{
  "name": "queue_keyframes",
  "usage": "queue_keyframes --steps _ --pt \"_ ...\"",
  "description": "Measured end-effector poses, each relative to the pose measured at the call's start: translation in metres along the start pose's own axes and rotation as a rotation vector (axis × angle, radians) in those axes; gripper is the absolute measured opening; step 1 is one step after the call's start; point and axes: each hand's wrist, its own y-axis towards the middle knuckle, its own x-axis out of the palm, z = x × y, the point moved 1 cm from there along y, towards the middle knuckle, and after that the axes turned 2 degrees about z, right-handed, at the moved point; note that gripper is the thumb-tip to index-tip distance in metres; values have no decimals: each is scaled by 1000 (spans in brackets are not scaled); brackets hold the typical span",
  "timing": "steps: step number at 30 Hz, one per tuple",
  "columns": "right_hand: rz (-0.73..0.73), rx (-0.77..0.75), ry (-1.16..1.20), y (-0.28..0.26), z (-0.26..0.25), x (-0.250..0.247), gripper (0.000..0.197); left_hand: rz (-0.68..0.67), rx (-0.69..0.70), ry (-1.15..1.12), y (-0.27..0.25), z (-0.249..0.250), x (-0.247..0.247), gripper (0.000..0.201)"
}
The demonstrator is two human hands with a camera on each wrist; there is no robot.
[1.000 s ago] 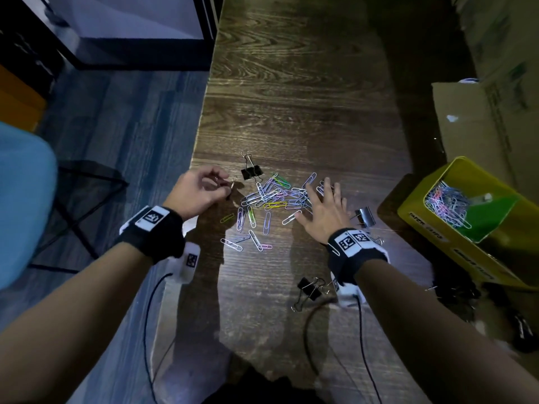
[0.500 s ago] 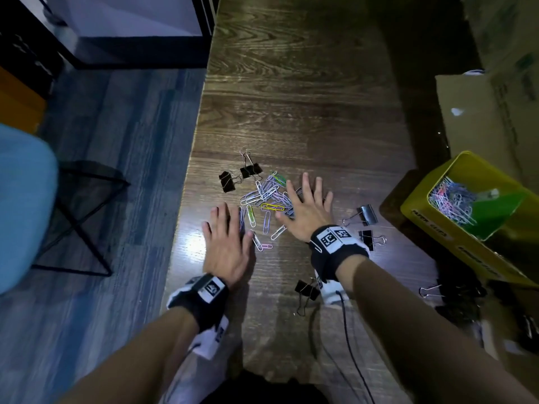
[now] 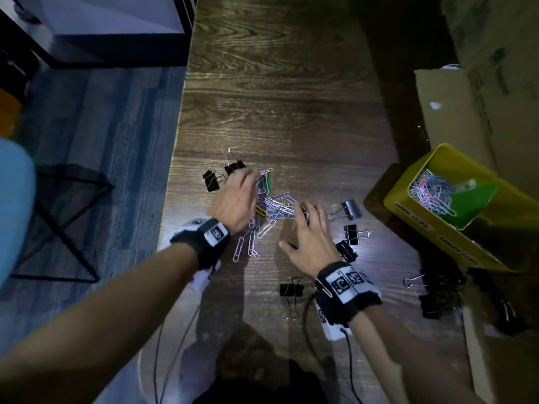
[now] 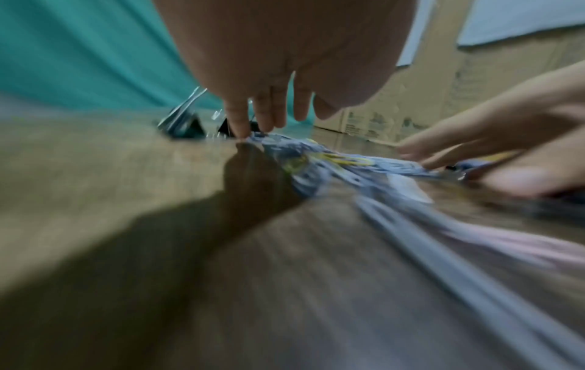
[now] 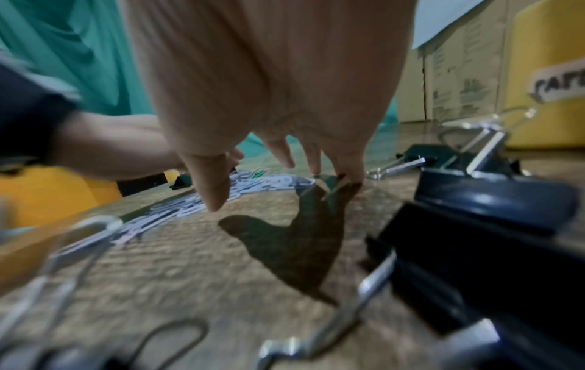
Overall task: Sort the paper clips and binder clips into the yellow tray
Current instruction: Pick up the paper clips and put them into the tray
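A heap of coloured paper clips (image 3: 277, 207) lies mid-table between my two hands. My left hand (image 3: 236, 196) lies flat on the heap's left side, fingers straight (image 4: 240, 117) and touching the clips (image 4: 332, 160). On the right side my right hand (image 3: 309, 231) is spread, fingertips (image 5: 354, 172) touching the table at the edge of the clips (image 5: 269, 182). Black binder clips lie around: two far left (image 3: 211, 180), several right (image 3: 351, 209) and one near (image 3: 291, 290). The yellow tray (image 3: 408, 208) at right holds paper clips (image 3: 431, 191) in one compartment.
Cardboard boxes (image 3: 455, 112) stand behind and right of the tray. More binder clips (image 3: 434, 290) lie in shadow at the table's right. The table's left edge (image 3: 172, 176) drops to a blue floor with a chair (image 3: 14, 199). Cables hang from both wrists.
My left hand has moved forward and right onto the clip heap, pushing clips together. My right hand has drawn back slightly to the heap's right side. The heap is more bunched.
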Motion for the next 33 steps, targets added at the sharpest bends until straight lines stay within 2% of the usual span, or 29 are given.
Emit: queue_keyframes --steps 2,5,7,9,13,16,18,20,22,27,30,33 --pt "30 6 -18 -2 -1 0 85 -51 12 95 23 -4 -2 40" --pt "90 8 -57 2 -6 -4 84 -247 15 200 42 -6 3 53" --pt "95 10 -56 5 -11 -6 85 -398 5 229 41 -4 9 57" --pt "83 2 -64 7 -14 -4 86 -440 26 228 28 -4 13 58" --pt "65 -47 -37 11 -11 -2 87 -426 148 174 -12 -9 18 70" --pt "49 -21 -6 16 -9 -9 104 -404 224 113 -36 -11 17 69" --pt "36 20 -24 21 -11 -12 119 -338 174 43 -43 -18 15 69" --pt "-1 31 -80 24 -16 -13 127 -268 39 -12 -47 -26 12 75" --pt "-27 10 -105 24 -23 -11 125 -267 -38 2 -54 -23 13 80" --pt "-50 -54 -30 12 -33 1 111 -324 -21 -84 -81 5 22 76" --pt "-36 -50 -5 8 -30 -3 101 -211 -24 -82 -86 -2 10 72" --pt "-11 -6 -6 7 -30 -8 94 -145 -71 131 -82 -5 -2 77"
